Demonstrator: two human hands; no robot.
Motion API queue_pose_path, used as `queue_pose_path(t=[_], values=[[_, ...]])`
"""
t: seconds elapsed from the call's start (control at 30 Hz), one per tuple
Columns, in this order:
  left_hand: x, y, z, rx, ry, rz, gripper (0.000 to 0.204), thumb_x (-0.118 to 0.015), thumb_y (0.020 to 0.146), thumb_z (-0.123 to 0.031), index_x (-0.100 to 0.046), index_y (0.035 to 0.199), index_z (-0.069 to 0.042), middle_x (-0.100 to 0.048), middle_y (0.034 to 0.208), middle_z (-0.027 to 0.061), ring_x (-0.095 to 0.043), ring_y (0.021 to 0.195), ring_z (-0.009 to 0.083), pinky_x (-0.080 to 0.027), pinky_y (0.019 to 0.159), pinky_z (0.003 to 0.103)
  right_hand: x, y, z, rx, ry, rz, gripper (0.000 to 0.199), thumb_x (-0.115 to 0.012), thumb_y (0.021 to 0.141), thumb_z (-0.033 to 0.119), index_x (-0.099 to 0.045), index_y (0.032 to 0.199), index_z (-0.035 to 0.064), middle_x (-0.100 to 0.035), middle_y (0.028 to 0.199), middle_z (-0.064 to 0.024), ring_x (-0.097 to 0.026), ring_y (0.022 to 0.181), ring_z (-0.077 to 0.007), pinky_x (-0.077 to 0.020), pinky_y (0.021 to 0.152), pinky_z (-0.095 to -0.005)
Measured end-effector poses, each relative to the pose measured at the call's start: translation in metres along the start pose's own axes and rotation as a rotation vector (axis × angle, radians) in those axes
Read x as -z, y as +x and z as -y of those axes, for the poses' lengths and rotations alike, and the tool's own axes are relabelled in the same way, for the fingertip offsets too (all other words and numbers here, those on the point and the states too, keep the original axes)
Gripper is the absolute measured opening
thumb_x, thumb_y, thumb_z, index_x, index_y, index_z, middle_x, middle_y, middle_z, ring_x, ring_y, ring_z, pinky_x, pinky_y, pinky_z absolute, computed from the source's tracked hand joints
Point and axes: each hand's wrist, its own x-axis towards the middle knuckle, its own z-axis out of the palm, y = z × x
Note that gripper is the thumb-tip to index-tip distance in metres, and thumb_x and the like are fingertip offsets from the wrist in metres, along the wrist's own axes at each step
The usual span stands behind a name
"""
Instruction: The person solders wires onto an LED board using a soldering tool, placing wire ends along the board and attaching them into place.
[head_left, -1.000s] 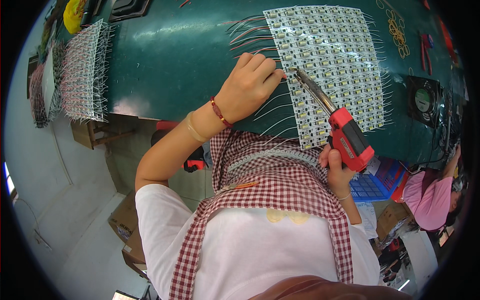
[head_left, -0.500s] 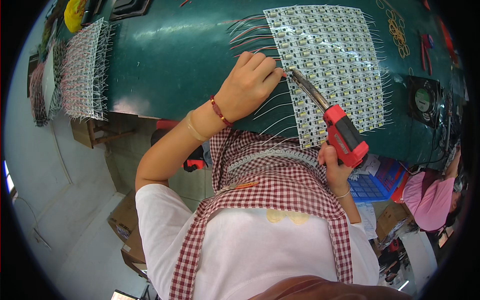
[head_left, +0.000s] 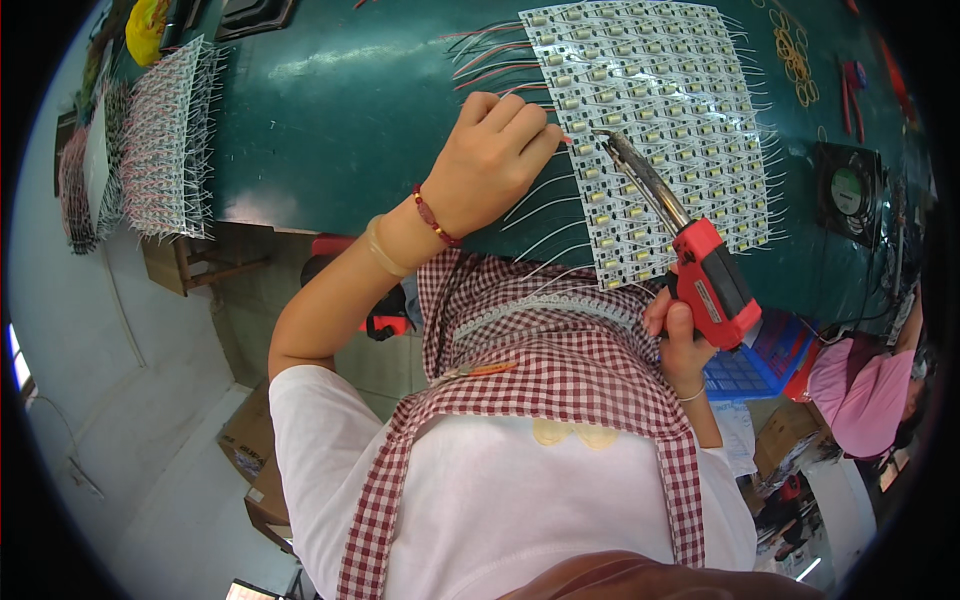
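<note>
A white panel of LED circuit boards (head_left: 660, 130) lies on the green table, thin red, black and white wires (head_left: 545, 215) fanning from its left edge. My left hand (head_left: 492, 160) is closed in a pinch at that edge. A short red wire end (head_left: 566, 140) pokes out by its fingertips; the rest of that wire is hidden. My right hand (head_left: 682, 335) grips a red and black soldering gun (head_left: 715, 285) from below. The gun's dark metal tip (head_left: 605, 133) is over the panel's left column, a little right of my left fingertips; whether it touches cannot be told.
More wired board panels (head_left: 170, 140) stand at the table's left end. To the right are rubber bands (head_left: 797, 65), red-handled pliers (head_left: 852, 105) and a black fan (head_left: 850, 195). A blue basket (head_left: 745, 370) sits beyond my right hand, near a co-worker's pink sleeve (head_left: 860, 395).
The soldering gun has drawn back to the right, its tip moving away from my left fingertips. My left hand has shifted slightly left, and the panel slightly away from me.
</note>
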Motion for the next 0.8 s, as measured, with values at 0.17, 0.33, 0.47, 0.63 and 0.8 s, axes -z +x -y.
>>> queue_pose_path(t=[0.17, 0.33, 0.47, 0.63, 0.8], values=[[0.005, -0.006, -0.019, 0.087, -0.064, -0.007, 0.019, -0.068, 0.07, -0.003, -0.066, 0.088, -0.004, -0.052, 0.078, 0.0019, -0.051, 0.072, 0.0186, -0.04, 0.07, 0.033, 0.006, -0.007, -0.007, -0.003, 0.021, 0.016, 0.05, -0.057, 0.095, 0.029, -0.042, 0.129, -0.0044, -0.052, 0.068, -0.0046, -0.046, 0.055, -0.0105, -0.0433, 0.055, -0.0272], [-0.002, -0.012, -0.027, 0.125, -0.075, -0.03, 0.02, -0.068, 0.069, -0.004, -0.066, 0.089, -0.004, -0.054, 0.081, 0.0029, -0.052, 0.075, 0.019, -0.04, 0.071, 0.033, 0.007, -0.009, -0.004, -0.083, -0.024, 0.06, 0.05, -0.057, 0.094, 0.03, -0.044, 0.129, -0.0028, -0.054, 0.071, -0.0053, -0.046, 0.055, -0.0102, -0.0426, 0.055, -0.0263], [0.002, -0.011, -0.031, 0.13, -0.051, -0.019, 0.021, -0.067, 0.07, -0.004, -0.066, 0.091, -0.004, -0.055, 0.084, 0.0032, -0.054, 0.079, 0.0189, -0.04, 0.073, 0.033, 0.009, -0.01, -0.008, -0.06, -0.028, 0.064, 0.051, -0.057, 0.094, 0.031, -0.043, 0.13, -0.0031, -0.054, 0.07, -0.0055, -0.046, 0.055, -0.0102, -0.0425, 0.056, -0.0262], [0.002, -0.012, -0.035, 0.184, -0.008, -0.03, 0.021, -0.069, 0.069, -0.003, -0.066, 0.09, -0.007, -0.055, 0.083, 0.0015, -0.054, 0.077, 0.0179, -0.04, 0.073, 0.033, 0.009, -0.011, -0.007, -0.071, -0.016, 0.076, 0.052, -0.058, 0.094, 0.031, -0.043, 0.13, -0.0034, -0.053, 0.068, -0.0053, -0.047, 0.056, -0.0103, -0.0425, 0.056, -0.0265], [0.0, -0.011, -0.036, 0.213, 0.026, -0.057, 0.022, -0.07, 0.067, -0.001, -0.065, 0.087, -0.009, -0.056, 0.082, 0.0002, -0.055, 0.076, 0.0176, -0.04, 0.073, 0.034, 0.012, -0.014, -0.009, -0.059, -0.015, 0.079, 0.052, -0.058, 0.093, 0.031, -0.043, 0.13, -0.0034, -0.052, 0.067, -0.005, -0.047, 0.056, -0.0108, -0.0426, 0.056, -0.0271]])
